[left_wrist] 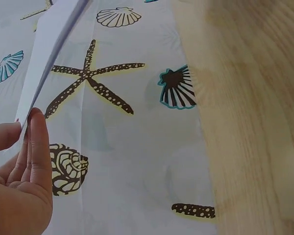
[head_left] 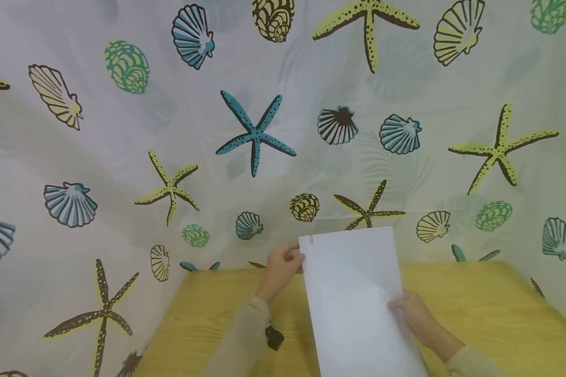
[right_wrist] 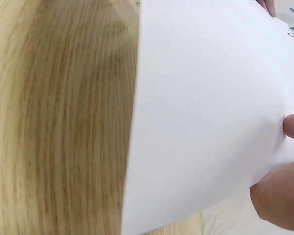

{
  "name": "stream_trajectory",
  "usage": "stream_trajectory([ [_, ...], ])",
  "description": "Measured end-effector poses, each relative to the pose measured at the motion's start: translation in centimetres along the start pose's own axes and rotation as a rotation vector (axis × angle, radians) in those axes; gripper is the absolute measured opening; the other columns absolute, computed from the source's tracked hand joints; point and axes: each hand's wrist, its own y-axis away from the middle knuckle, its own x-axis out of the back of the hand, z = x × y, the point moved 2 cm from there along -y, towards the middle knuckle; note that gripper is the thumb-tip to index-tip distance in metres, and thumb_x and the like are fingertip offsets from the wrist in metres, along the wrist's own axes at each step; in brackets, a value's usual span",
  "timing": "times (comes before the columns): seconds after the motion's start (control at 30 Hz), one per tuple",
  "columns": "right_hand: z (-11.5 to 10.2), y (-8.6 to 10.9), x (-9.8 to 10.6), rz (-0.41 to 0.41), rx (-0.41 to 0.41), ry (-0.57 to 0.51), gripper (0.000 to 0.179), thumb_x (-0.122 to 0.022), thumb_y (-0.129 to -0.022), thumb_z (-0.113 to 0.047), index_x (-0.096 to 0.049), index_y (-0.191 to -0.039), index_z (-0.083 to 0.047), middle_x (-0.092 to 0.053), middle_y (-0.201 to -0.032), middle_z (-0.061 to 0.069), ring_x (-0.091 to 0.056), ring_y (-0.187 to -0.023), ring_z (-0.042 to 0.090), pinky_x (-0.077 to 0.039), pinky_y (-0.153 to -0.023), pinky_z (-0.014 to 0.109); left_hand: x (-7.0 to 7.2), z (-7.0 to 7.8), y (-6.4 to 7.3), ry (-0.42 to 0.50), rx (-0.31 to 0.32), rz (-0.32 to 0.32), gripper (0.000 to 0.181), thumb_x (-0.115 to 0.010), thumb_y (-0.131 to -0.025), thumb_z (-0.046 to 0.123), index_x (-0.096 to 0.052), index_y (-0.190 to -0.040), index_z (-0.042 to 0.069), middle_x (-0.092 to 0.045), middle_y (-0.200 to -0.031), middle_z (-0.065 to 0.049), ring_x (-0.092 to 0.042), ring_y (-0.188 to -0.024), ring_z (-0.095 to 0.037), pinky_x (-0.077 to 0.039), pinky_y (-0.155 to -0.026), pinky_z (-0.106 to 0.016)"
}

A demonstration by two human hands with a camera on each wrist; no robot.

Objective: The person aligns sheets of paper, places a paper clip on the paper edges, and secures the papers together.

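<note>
White paper [head_left: 354, 303] stands raised above the table, its lower end running out of the head view. A small dark paper clip [head_left: 311, 239] sits on its top edge near the left corner. My left hand [head_left: 281, 268] pinches the left edge just below that corner; in the left wrist view the thumb and fingers [left_wrist: 38, 147] lie on either side of the paper. Lower down, my right hand [head_left: 417, 314] grips the right edge, thumb on the near face, the other fingers mostly hidden behind. Whether it is one sheet or several, I cannot tell.
A light wooden table [head_left: 217, 314] lies under the hands. Behind it and at both sides hangs a white curtain [head_left: 283, 68] printed with starfish and shells. Beside the left sleeve is a small black object [head_left: 274, 338], its kind unclear.
</note>
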Motion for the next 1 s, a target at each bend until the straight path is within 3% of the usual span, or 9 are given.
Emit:
stream_trajectory([
  [0.2, 0.0, -0.1, 0.0, 0.003, 0.002, -0.004, 0.061, -0.043, -0.091, -0.004, -0.013, -0.137, 0.022, -0.010, -0.145, 0.038, -0.007, -0.134, 0.052, -0.008, -0.108, 0.061, -0.6, -1.6, 1.4, -0.024, 0.043, -0.044, 0.021, -0.063, -0.092, 0.018, -0.069, -0.098, -0.001, -0.069, -0.083, -0.008, -0.067, -0.068, -0.020, -0.058, -0.068, -0.036],
  [0.43, -0.1, 0.1, 0.0, -0.001, -0.014, -0.013, 0.063, -0.043, -0.091, -0.005, -0.011, -0.138, 0.021, -0.008, -0.145, 0.038, -0.006, -0.134, 0.052, -0.009, -0.108, 0.061, -1.0, -2.3, 3.5, 0.029, 0.100, -0.061, 0.021, -0.063, -0.092, 0.016, -0.069, -0.100, -0.002, -0.069, -0.081, -0.009, -0.067, -0.073, -0.027, -0.058, -0.066, -0.035],
  [0.67, 0.0, 0.2, -0.1, 0.003, -0.002, -0.027, 0.062, -0.043, -0.091, -0.005, -0.013, -0.139, 0.021, -0.010, -0.146, 0.037, -0.007, -0.135, 0.051, -0.009, -0.108, 0.061, -1.4, -3.2, 5.4, 0.051, 0.159, -0.130, 0.021, -0.062, -0.092, 0.016, -0.068, -0.098, -0.002, -0.067, -0.083, -0.008, -0.067, -0.074, -0.024, -0.057, -0.070, -0.040],
  [0.87, 0.1, 0.2, -0.1, 0.013, 0.008, 0.013, 0.058, -0.044, -0.093, -0.006, -0.018, -0.136, 0.022, -0.016, -0.144, 0.038, -0.013, -0.134, 0.051, -0.013, -0.108, 0.060, -1.5, -3.4, 6.6, 0.015, 0.210, -0.193, 0.020, -0.063, -0.091, 0.017, -0.067, -0.097, -0.002, -0.066, -0.082, -0.008, -0.067, -0.074, -0.027, -0.057, -0.070, -0.040],
  [1.0, 0.2, 0.3, -0.2, 0.009, 0.030, 0.066, 0.057, -0.045, -0.094, -0.007, -0.021, -0.136, 0.022, -0.020, -0.143, 0.038, -0.019, -0.132, 0.052, -0.020, -0.106, 0.060, -1.5, -3.5, 7.1, -0.015, 0.211, -0.188, 0.019, -0.063, -0.091, 0.014, -0.067, -0.098, -0.003, -0.065, -0.081, -0.008, -0.067, -0.070, -0.026, -0.058, -0.067, -0.037],
])
